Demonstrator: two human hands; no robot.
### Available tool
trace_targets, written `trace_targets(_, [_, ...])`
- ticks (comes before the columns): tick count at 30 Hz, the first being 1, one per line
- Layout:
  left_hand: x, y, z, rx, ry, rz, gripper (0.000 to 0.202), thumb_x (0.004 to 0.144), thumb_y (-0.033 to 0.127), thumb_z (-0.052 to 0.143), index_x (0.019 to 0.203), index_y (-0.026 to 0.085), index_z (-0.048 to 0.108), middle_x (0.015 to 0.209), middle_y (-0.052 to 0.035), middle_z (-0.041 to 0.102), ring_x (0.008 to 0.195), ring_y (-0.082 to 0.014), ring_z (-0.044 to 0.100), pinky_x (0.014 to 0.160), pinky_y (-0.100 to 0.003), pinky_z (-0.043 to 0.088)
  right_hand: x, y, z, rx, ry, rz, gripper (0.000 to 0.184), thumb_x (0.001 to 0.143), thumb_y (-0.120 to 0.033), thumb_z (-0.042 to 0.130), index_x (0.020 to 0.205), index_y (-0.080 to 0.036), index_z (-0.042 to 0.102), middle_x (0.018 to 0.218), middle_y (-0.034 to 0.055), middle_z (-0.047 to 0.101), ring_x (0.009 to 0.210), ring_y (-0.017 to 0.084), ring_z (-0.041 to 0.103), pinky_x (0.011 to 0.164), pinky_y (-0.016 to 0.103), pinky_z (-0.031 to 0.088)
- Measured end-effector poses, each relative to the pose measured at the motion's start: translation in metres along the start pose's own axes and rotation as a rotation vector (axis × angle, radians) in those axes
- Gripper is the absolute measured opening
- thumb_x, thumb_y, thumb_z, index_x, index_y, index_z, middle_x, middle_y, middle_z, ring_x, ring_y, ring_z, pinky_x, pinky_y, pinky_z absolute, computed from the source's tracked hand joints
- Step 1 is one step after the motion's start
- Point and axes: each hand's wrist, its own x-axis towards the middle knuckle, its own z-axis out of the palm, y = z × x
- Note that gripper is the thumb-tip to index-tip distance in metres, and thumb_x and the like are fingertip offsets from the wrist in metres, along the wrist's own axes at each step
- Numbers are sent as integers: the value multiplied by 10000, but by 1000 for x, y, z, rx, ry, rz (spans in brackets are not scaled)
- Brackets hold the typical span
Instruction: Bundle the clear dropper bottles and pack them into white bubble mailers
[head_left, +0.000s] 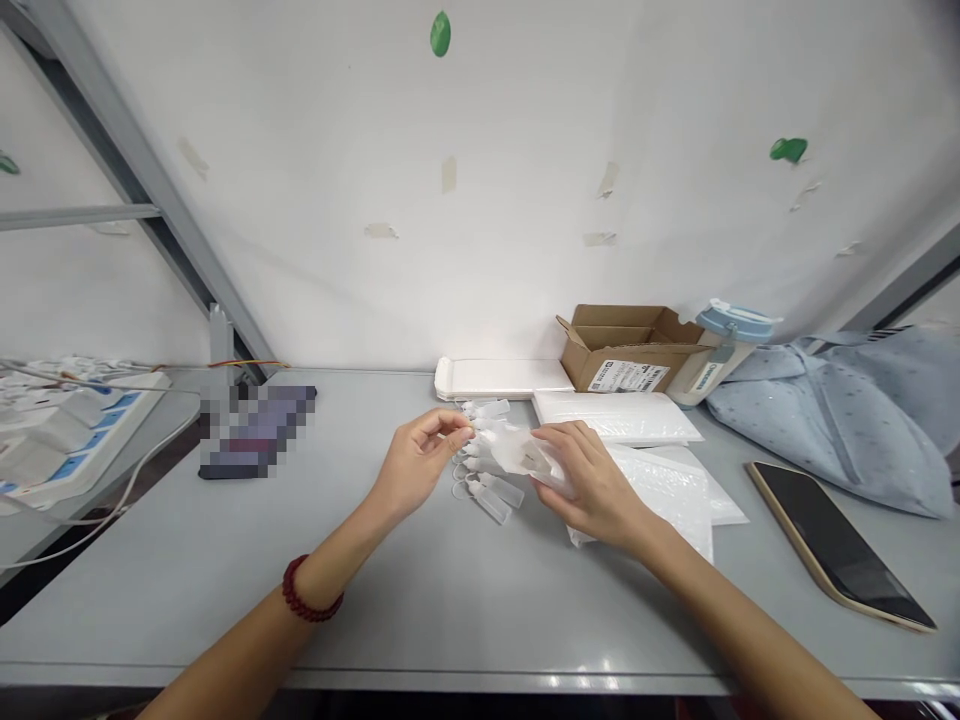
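My right hand (589, 480) grips a crumpled, translucent plastic bag (514, 450) above the middle of the table. Thumb and fingertips of my left hand (420, 460) are pinched together beside the bag's left end; what sits between them is too small to make out. Beneath and around the bag lie several small clear plastic bottles (491, 500) with thin rings at their necks, partly hidden by the bag. White bubble mailers (660, 490) lie under and beyond my right hand, and another padded mailer (615, 415) is behind them.
An open cardboard box (637, 350) stands against the wall, with a blue-lidded bottle (716, 355) beside it. Flat white packages (502, 378) are left of the box. A phone (836, 545) and blue fabric (832, 420) lie right; a power strip (82, 440) with cables is left.
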Motion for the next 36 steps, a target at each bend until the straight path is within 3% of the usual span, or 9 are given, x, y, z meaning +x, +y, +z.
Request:
trace_targets(5, [-2, -1, 6, 40, -45, -32, 170, 775, 333, 610, 800, 170, 650, 856, -33, 614, 839, -166, 558, 733, -258, 443, 0, 0, 1, 0, 15, -22, 487, 756, -148, 545, 1203, -201, 360, 1082, 117, 525, 965, 267, 471, 783, 428, 430])
trace_targets(11, [-2, -1, 7, -100, -124, -141, 173, 747, 323, 647, 803, 161, 667, 1125, -83, 610, 1022, -212, 554, 798, -276, 453, -1, -1, 1, 31, 32, -35, 489, 759, -133, 543, 1207, -203, 360, 1068, 112, 534, 941, 258, 481, 770, 420, 444])
trace_targets(15, [-1, -3, 6, -174, -228, -225, 193, 769, 314, 633, 868, 157, 687, 1017, -86, 667, 881, -188, 600, 751, -286, 469, -1, -1, 1, 40, 38, -44, 481, 770, -135, 535, 1213, -200, 361, 1068, 117, 531, 942, 255, 484, 767, 420, 452])
trace_targets(19, [-1, -7, 8, -257, -305, -263, 227, 789, 317, 616, 937, 165, 697, 935, -80, 679, 935, -205, 589, 765, -294, 481, -1, -2, 2, 47, 42, -61, 451, 793, -145, 522, 1213, -193, 364, 1060, 122, 533, 936, 250, 486, 761, 418, 461])
trace_targets(26, [-2, -12, 11, -217, -311, -316, 252, 760, 305, 654, 957, 158, 709, 956, -81, 683, 820, -169, 592, 787, -301, 465, -1, -7, 1, 54, 51, -56, 437, 799, -152, 525, 1207, -191, 373, 1056, 121, 530, 923, 246, 493, 754, 412, 465])
trace_targets(33, [-3, -12, 11, -250, -290, -271, 257, 767, 339, 645, 948, 166, 701, 1021, -91, 678, 901, -202, 597, 820, -323, 447, -1, -10, -2, 89, 95, -34, 518, 794, -169, 544, 1254, -198, 308, 1047, 116, 532, 925, 243, 507, 752, 402, 463])
trace_targets(36, [-5, -10, 13, -215, -295, -245, 238, 755, 334, 657, 931, 180, 702, 1132, -89, 645, 1053, -233, 556, 891, -326, 417, 0, -11, -1, 113, 103, -33, 511, 799, -169, 549, 1248, -202, 307, 1025, 106, 547, 922, 235, 520, 770, 398, 456])
